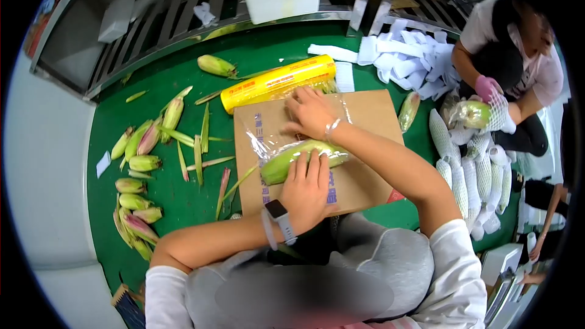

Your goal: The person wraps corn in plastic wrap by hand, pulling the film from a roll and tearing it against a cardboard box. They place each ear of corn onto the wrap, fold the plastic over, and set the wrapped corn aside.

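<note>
Left hand (306,190) open, flat on corn (280,167); right hand (312,114) loosely spread on clear film (261,148); film roll (278,83) crowding far edge of cardboard box (373,108), husk strips (198,159) left, netted cobs (484,176) right

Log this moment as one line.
left hand: resting on corn | right hand: over film, beyond corn | corn: lying above box | yellow roll: by box's far edge

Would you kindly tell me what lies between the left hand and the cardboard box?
In the head view, an ear of corn with clear film about it lies there, under the left hand.
</note>
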